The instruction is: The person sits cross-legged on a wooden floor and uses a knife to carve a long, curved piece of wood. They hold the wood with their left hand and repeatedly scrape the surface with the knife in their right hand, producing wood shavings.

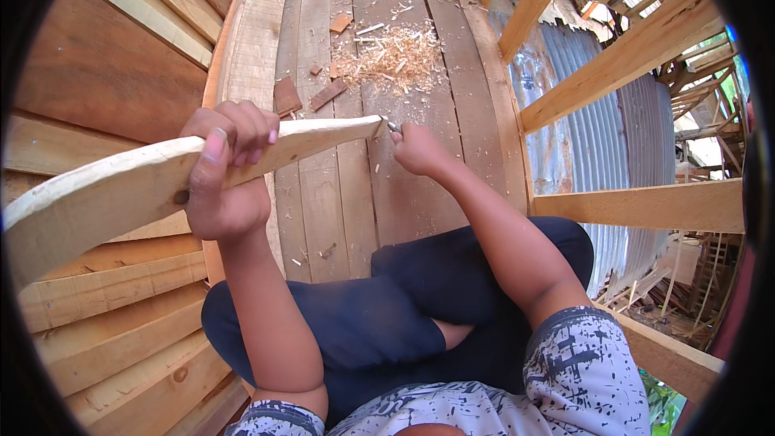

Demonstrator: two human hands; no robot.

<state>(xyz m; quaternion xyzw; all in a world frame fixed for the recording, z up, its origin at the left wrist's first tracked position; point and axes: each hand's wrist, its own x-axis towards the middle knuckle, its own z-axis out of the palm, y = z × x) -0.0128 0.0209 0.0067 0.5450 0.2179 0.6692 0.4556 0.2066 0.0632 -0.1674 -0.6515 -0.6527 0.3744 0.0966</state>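
A long pale wooden board runs from the left rim to the middle of the view, its edge turned up and bowed by the lens. My left hand is wrapped over it, thumb along the near face, beside a dark knot. At the narrow far tip, my right hand is closed around a small tool with a thin metal end. That metal end is at or very close to the board's tip; contact cannot be made out. Most of the tool is hidden inside my fist.
Curly wood shavings and several brown offcuts lie on the plank floor. Stacked planks line the left. Wooden rails and corrugated metal sheets stand on the right. My crossed legs are in front.
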